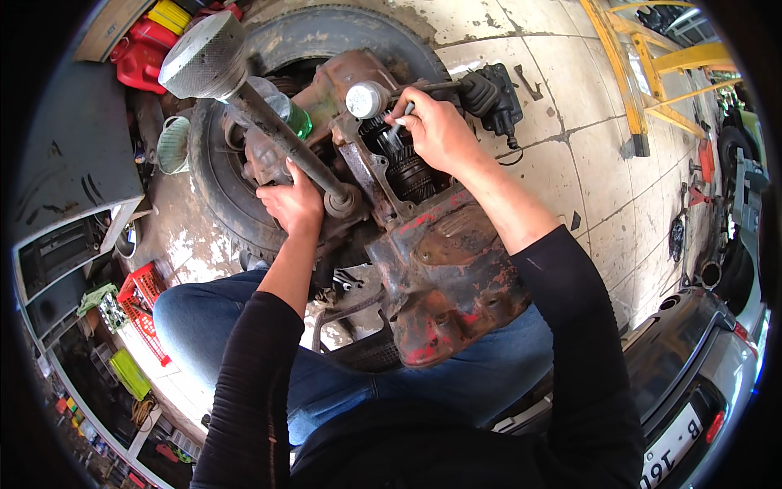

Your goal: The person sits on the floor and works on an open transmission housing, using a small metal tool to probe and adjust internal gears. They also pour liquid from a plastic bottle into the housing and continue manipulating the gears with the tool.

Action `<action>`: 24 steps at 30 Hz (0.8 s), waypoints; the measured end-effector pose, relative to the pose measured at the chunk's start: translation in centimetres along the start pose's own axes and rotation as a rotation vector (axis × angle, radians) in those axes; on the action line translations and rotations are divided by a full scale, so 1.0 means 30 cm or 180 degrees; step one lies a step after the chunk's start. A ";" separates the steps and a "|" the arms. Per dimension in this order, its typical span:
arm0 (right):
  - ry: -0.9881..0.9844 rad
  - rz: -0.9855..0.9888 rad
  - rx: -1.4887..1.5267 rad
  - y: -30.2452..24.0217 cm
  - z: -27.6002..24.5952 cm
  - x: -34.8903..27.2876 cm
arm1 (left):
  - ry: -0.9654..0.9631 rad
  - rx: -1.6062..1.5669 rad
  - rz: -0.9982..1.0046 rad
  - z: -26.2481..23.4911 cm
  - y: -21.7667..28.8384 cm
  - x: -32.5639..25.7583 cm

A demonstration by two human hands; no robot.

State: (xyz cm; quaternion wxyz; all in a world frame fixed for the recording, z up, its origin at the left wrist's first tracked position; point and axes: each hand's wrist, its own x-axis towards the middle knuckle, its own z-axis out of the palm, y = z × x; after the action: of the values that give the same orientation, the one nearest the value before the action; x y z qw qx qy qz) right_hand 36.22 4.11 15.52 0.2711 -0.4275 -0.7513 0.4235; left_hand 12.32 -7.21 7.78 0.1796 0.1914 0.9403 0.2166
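Note:
A rusty gearbox (456, 269) with its top opening uncovered lies between my knees, traces of red paint on its casing. Inside the opening, dark metal gears (411, 178) show. My right hand (444, 134) pinches a slim grey-handled brush (396, 133), its tip down among the gears. On the rusty housing to the left, my left hand (295, 202) grips the casting, its fingertips partly hidden. Just over that hand slants a long metal tube (285, 143) with a mesh-sided round head (205, 57). A white-capped container (366, 99) stands by the opening's far edge.
Behind the gearbox lies a large tyre (342, 31), with a clear bottle holding green liquid (295, 118) near it. A black-booted lever assembly (493, 98) rests on the tiles. Yellow metal frame (623, 65) stands right; a grey car (684, 359) is at lower right, metal cabinet (73, 163) left.

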 end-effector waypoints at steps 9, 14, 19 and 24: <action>-0.0001 -0.0073 -0.0106 -0.001 -0.016 0.007 | 0.0063 0.0066 0.0006 -0.001 0.005 0.000; -0.0227 0.0188 -0.0220 -0.031 -0.019 0.017 | 0.0036 -0.0010 0.0004 -0.001 0.002 0.000; 0.0077 -0.0391 -0.0117 0.010 0.024 0.000 | -0.0003 0.0000 -0.0010 -0.009 0.019 -0.014; -0.0089 0.0160 -0.0255 -0.018 -0.011 0.003 | 0.0101 -0.0055 0.0073 0.005 -0.007 0.001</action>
State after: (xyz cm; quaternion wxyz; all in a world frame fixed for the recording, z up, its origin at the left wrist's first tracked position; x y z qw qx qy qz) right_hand 36.21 4.18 16.15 0.2325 -0.4508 -0.7604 0.4057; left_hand 12.30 -7.32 7.54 0.1637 0.1972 0.9389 0.2297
